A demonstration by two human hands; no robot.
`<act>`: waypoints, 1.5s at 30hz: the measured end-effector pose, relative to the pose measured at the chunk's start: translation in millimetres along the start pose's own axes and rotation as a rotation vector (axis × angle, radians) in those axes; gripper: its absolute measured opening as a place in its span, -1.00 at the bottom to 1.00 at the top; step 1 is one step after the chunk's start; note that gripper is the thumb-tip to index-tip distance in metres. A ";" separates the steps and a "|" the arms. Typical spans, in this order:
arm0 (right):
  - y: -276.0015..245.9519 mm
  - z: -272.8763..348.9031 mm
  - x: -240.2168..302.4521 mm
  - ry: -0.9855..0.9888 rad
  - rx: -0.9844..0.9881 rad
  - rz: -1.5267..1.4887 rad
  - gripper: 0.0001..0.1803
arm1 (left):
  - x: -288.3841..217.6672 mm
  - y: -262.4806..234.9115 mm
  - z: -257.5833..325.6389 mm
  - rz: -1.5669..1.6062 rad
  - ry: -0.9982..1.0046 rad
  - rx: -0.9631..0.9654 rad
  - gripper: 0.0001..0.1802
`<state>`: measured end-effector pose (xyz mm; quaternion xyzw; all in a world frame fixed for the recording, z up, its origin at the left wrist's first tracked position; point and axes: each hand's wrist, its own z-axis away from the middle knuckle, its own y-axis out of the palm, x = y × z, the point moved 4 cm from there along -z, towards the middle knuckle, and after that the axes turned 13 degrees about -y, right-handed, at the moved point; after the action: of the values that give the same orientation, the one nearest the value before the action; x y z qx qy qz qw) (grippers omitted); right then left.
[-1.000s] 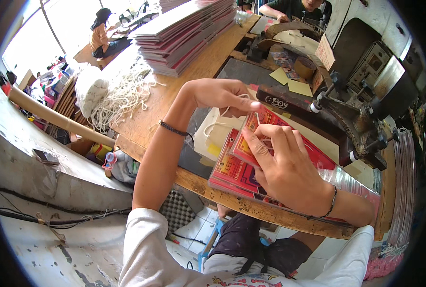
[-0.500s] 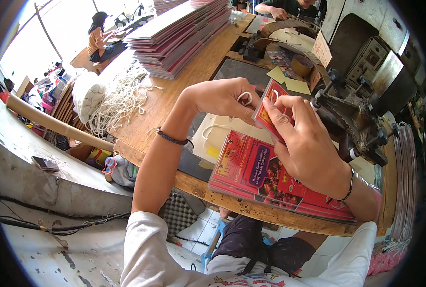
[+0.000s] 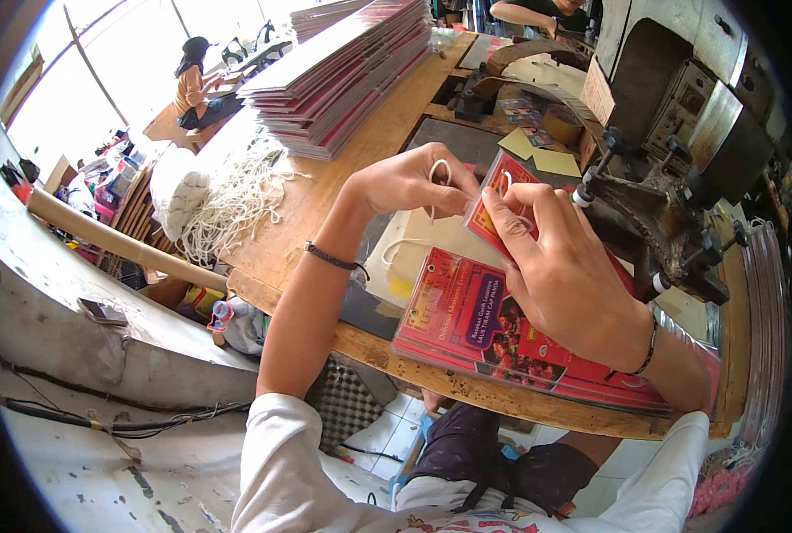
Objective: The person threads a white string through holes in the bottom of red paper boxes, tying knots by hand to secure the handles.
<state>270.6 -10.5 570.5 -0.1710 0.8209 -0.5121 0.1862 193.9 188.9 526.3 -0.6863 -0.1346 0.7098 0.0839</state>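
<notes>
My right hand (image 3: 574, 284) grips a red, plastic-covered sign (image 3: 482, 222) by its raised end, thumb on the front face. A loop of white cord (image 3: 507, 180) shows at that sign's upper end. Close beside it, my left hand (image 3: 418, 184) is closed in a pinch on a white cord (image 3: 440, 166), which curls above the fingers and hangs below them. Under my right hand lies a stack of similar red signs (image 3: 440, 306) with clear covers, along the table's near edge. Another cord (image 3: 400, 249) curves over the pale board beside the stack.
A tall stack of boards (image 3: 343, 80) and a pile of white cords (image 3: 236, 200) sit at the far left of the wooden table (image 3: 280, 253). A black metal machine (image 3: 663, 204) stands at the right. Two people work farther off, one seated at left.
My left hand has drawn slightly left, away from the raised sign, with the cord pinched in it. My right hand keeps its hold. The whole view has shifted a little.
</notes>
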 end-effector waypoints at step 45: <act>39.9 5.1 -1.5 0.134 0.164 -0.732 -0.50 | -0.4 7.2 11.1 -0.155 -0.306 0.388 -0.79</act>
<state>270.7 2.9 532.5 -0.4037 0.6722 -0.6186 -0.0502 183.4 181.2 524.7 -0.5295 -0.0590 0.8095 0.2468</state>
